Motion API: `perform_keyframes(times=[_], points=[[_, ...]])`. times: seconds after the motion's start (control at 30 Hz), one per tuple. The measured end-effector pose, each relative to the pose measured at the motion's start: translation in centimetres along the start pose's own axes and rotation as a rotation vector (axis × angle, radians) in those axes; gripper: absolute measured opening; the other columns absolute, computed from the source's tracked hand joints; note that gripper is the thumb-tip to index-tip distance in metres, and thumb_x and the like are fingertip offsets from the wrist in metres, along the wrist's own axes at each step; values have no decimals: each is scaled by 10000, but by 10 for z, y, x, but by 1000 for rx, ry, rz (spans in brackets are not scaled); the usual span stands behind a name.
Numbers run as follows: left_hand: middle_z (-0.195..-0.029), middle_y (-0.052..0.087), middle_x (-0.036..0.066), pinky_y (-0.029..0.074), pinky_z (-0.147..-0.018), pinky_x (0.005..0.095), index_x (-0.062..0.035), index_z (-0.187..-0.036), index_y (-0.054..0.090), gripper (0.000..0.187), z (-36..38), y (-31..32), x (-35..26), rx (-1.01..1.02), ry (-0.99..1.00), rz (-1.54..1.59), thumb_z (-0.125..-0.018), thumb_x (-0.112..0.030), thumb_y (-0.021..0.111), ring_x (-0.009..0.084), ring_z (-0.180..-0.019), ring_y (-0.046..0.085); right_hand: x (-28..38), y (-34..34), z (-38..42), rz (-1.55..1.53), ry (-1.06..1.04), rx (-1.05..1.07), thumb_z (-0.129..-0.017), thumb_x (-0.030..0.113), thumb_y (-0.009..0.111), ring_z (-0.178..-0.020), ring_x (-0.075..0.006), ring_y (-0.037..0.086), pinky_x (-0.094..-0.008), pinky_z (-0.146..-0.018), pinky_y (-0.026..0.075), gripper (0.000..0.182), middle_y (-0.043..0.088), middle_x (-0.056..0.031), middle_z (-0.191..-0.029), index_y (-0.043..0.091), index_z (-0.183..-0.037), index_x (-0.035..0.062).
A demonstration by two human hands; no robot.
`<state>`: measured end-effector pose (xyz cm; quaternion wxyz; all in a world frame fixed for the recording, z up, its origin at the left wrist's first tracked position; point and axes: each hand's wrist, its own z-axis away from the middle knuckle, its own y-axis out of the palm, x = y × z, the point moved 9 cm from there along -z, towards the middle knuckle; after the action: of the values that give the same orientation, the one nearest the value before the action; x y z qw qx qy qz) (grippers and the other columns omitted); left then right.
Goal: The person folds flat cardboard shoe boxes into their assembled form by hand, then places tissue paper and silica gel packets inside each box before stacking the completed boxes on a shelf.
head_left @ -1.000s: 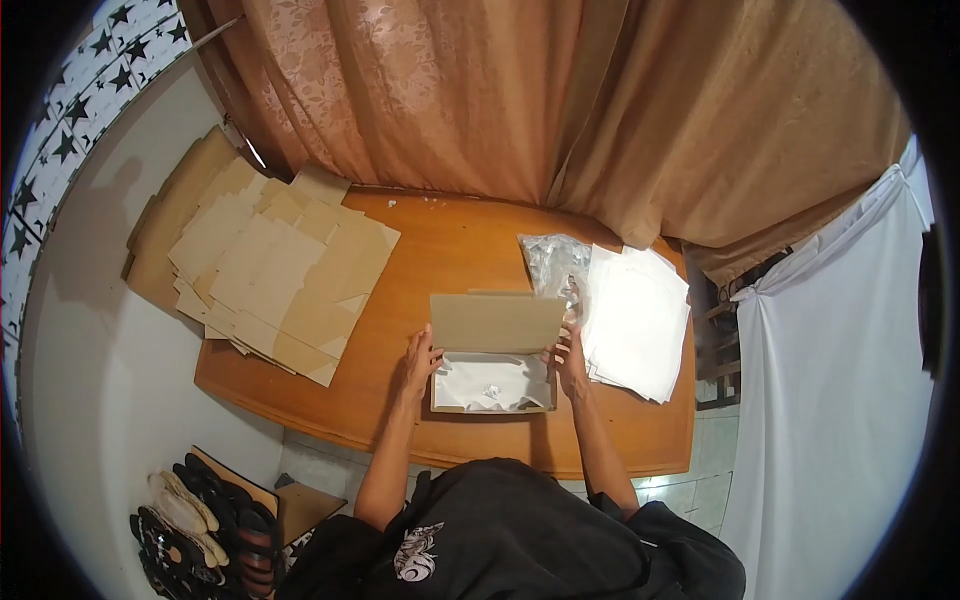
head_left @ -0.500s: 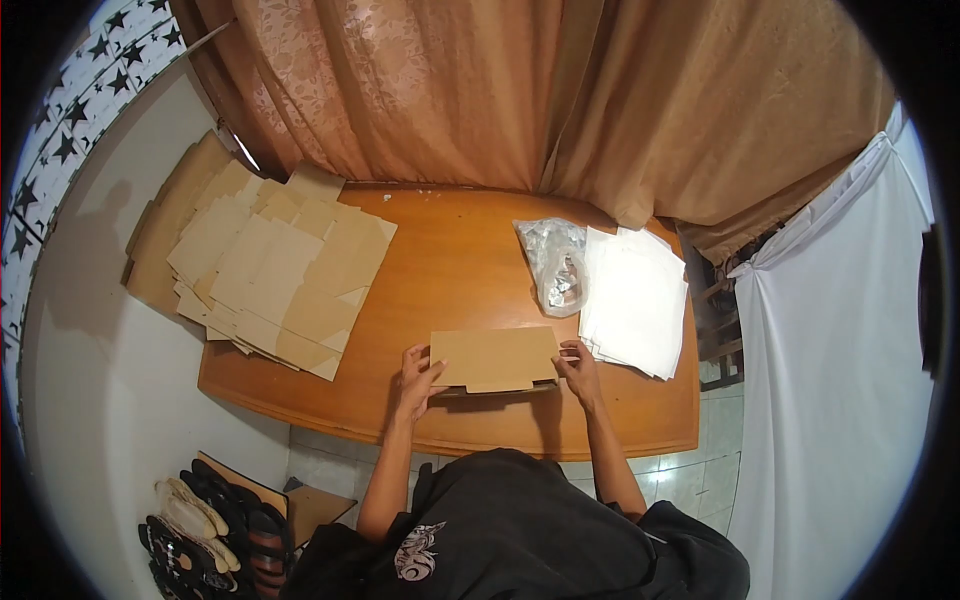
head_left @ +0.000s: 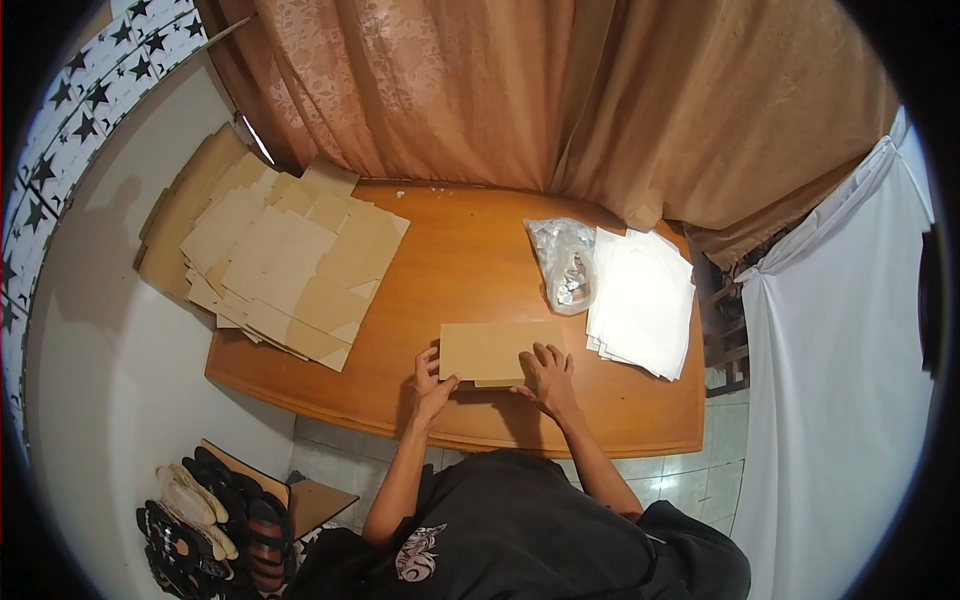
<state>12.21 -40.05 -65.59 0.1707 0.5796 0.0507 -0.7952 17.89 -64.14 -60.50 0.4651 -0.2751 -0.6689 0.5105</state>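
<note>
A flat brown cardboard box [head_left: 490,348] lies near the front of the wooden table, its lid side up and a narrow flap along its front edge. My left hand [head_left: 432,385] is closed around its left front corner, thumb on the near edge. On the right part of the lid rests my right hand [head_left: 548,382], fingers spread over the top and thumb by the front edge. Whether the front flap is fully tucked in is hard to make out.
Flat cardboard pieces [head_left: 290,260] are piled on the table's left. Toward the right are a clear plastic bag [head_left: 565,265] with shiny contents and a stack of white sheets [head_left: 645,300]. Footwear [head_left: 220,520] sits at lower left, and brown curtains [head_left: 450,90] hang behind the table [head_left: 440,240].
My right hand has moved from the box's right end inward onto its lid and front edge. The front flap shows less than before. My left hand keeps hold of the left corner.
</note>
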Motion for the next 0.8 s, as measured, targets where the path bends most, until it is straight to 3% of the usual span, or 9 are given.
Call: perform_keyframes(times=[0.03,0.1,0.17,0.2,0.27,0.37,0.53,0.7,0.8], points=[[-1307,531,180,568,-808,346,-81,-1430,352,686,0,0,-5,-9,54,-100,-854,10,713,232,-1063,635,1,0,0,-1,-3,-1,-707,505,814,-1396,-387,330,-710,-1086,237,738,422,-143,-1460,571,-1319,172],[-1323,526,179,554,-848,373,-82,-1415,383,646,5,3,-13,-19,109,-201,-863,-26,715,254,-1104,619,1,-5,0,-17,3,-36,-689,420,850,-1326,-363,411,-593,-1067,306,683,505,-125,-1383,597,-1274,176],[-1361,506,183,436,-1006,479,-111,-1370,477,566,17,8,-38,-184,307,-787,-863,-120,727,328,-1234,533,-3,-5,0,-54,9,-83,-676,386,861,-1294,-349,438,-564,-1051,327,660,530,-114,-1341,611,-1249,174],[-1361,506,183,436,-1006,479,-111,-1370,477,566,24,13,-48,-185,308,-787,-863,-120,727,328,-1234,533,-5,-8,1,-90,17,-127,-664,351,872,-1262,-334,465,-536,-1036,347,637,554,-103,-1299,626,-1224,171],[-1397,485,172,275,-1098,549,-144,-1277,592,449,40,40,-77,-128,487,-1032,-851,-169,730,357,-1330,438,-7,-8,-1,-104,32,-132,-660,331,875,-1246,-329,477,-533,-1029,354,619,561,-98,-1283,633,-1205,168],[-1440,459,129,203,-1128,582,-159,-1182,670,344,33,57,-63,22,587,-1009,-844,-145,731,305,-1417,353,-5,-12,0,-134,54,-137,-663,286,871,-1240,-318,479,-537,-1027,351,575,566,-96,-1270,647,-1178,164],[-1408,495,139,180,-1132,606,-142,-1102,709,246,24,68,-37,127,612,-1053,-862,-96,677,298,-1442,336,-19,6,-2,-237,52,-106,-732,198,832,-1295,-324,446,-581,-1076,311,472,561,-104,-1273,651,-1165,156],[-1443,474,162,176,-1132,619,-132,-1014,745,187,28,63,-16,88,579,-1129,-849,-94,667,321,-1447,327,-15,19,18,-118,-20,-8,-852,326,676,-1430,-389,285,-706,-1150,119,325,445,-164,-1457,714,-1121,148],[-1467,441,174,176,-1130,636,-125,-992,757,179,33,56,-16,26,514,-1088,-847,-98,656,330,-1466,280,-13,13,19,-94,9,-19,-851,399,641,-1445,-415,229,-713,-1143,109,365,366,-183,-1528,745,-1102,155]])
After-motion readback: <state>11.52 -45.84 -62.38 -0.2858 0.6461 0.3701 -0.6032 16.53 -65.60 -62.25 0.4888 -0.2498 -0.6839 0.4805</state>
